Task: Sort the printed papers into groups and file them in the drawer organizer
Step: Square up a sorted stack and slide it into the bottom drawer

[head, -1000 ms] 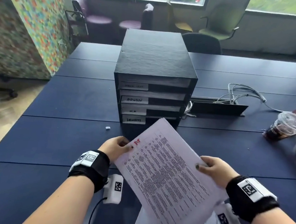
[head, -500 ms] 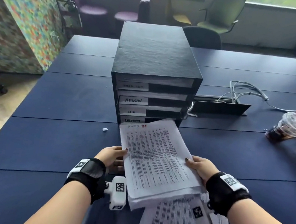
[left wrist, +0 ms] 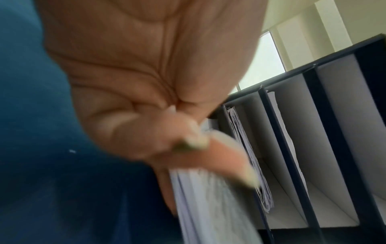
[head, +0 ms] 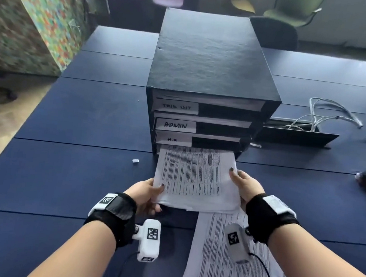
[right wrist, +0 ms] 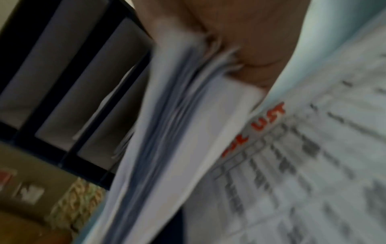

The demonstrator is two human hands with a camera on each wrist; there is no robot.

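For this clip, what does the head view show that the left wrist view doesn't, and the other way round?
Only the head view shows the right hand, the slot labels, ADMIN among them, the cables and the loose printed sheet on the table. Only the left wrist view shows the stack's layered edge and papers already inside a slot. Both show the left hand gripping the paper stack at the organizer.
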